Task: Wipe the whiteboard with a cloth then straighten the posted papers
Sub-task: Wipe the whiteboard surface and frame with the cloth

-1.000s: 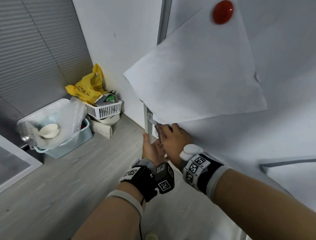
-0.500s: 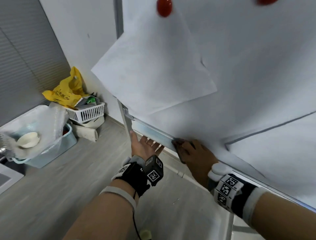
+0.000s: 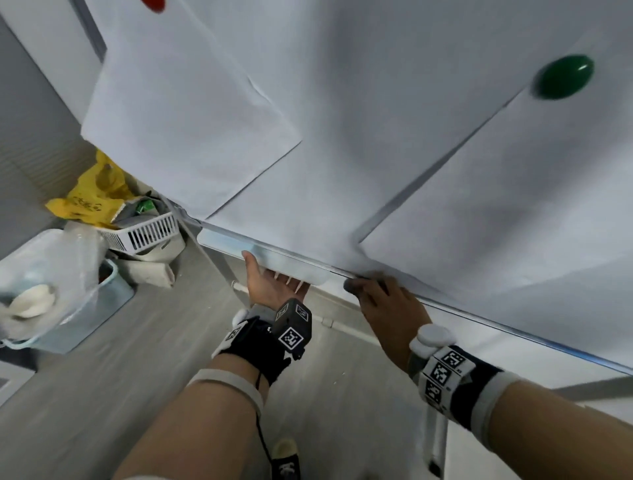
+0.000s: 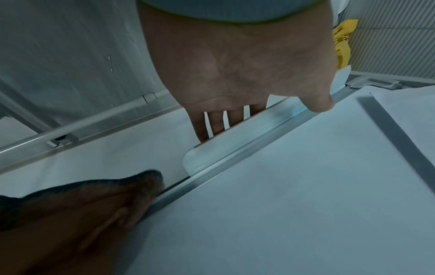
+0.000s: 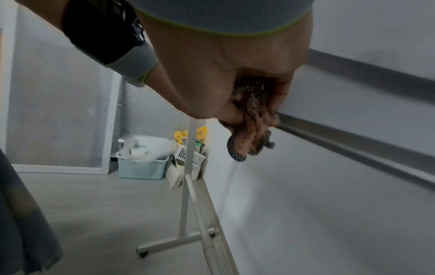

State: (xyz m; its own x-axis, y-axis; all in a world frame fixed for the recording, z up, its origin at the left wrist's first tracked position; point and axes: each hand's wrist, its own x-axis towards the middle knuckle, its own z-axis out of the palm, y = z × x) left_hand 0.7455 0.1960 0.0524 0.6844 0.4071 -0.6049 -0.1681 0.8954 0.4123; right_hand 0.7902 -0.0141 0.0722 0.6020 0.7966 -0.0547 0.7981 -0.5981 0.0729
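The whiteboard [image 3: 342,102] fills the upper view. A tilted white paper [image 3: 178,113] hangs at its left under a red magnet [image 3: 154,4]; a second paper [image 3: 513,192] sits at the right under a green magnet [image 3: 563,77]. My right hand [image 3: 383,301] grips a bunched dark mesh cloth [image 5: 253,128] against the board's bottom frame [image 3: 479,318]. My left hand [image 3: 274,284] lies palm up with straight fingers under the pale tray [image 3: 263,257] on the lower edge, its thumb [image 4: 317,104] on the tray's front.
On the floor at the left stand a light blue bin [image 3: 85,308] with a plastic bag, a white slotted basket [image 3: 147,233] and a yellow bag [image 3: 92,195]. The board's stand leg [image 5: 186,186] with a foot runs down to the grey floor.
My right hand with the cloth has slid rightwards along the bottom edge of the board. My left hand has gone from the board's corner post to under the tray.
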